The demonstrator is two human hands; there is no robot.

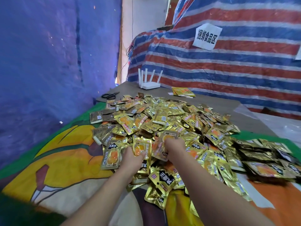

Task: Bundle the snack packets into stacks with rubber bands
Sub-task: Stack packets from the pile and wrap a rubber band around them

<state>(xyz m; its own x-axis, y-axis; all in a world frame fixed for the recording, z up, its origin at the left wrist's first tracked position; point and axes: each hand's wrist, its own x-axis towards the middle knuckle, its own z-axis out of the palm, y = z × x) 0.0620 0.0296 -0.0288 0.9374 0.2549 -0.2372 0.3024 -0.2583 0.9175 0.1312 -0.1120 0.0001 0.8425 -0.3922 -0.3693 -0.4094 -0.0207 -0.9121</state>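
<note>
Packets (162,121) lie heaped on the table; left hand (130,159) pinches one packet (141,146), right hand (175,145) grips another (162,145). Best to square their edges flush before adding more, then band.

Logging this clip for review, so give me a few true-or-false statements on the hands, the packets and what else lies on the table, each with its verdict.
1. Each hand holds a packet. True: the left hand grips one packet, the right hand another.
2. The scissors lie at the near right of the pile. False: the scissors lie at the far left, beyond the pile.
3. A white router stands at the far end of the table. True: the router is there.
4. The paper sign hangs on the blue sheet. False: the sign is on the striped tarp.
</note>
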